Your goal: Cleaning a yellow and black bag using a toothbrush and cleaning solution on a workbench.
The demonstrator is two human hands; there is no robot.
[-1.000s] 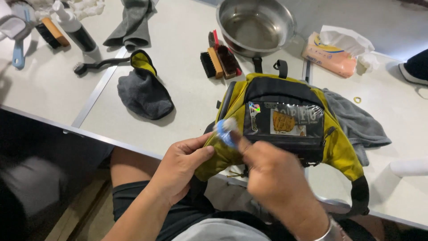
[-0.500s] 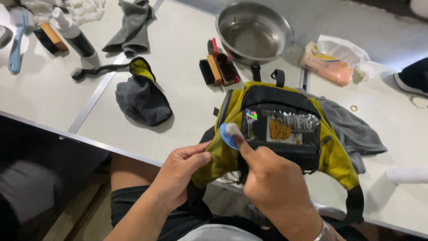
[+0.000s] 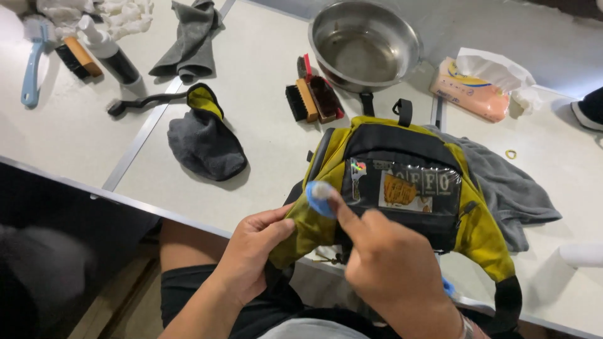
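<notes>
A yellow and black bag (image 3: 402,163) lies at the near edge of the white table (image 3: 264,144), its left end hanging over the edge. My left hand (image 3: 254,251) pinches the yellow fabric of that left end. My right hand (image 3: 389,270) presses a small blue and white brush head (image 3: 319,196) against the same yellow fabric, with my index finger stretched along it. The rest of the brush is hidden in my fist.
A steel pan (image 3: 364,44) stands behind the bag, with two brushes (image 3: 314,99) beside it. A grey cloth (image 3: 515,188) lies under the bag's right side. A dark grey pouch (image 3: 204,141), a wipes pack (image 3: 471,91), a bottle (image 3: 110,50) and a blue brush (image 3: 31,69) lie around.
The view has shifted slightly. My right hand has moved the brush head a little to the right along the yellow fabric while my left hand keeps hold of it.
</notes>
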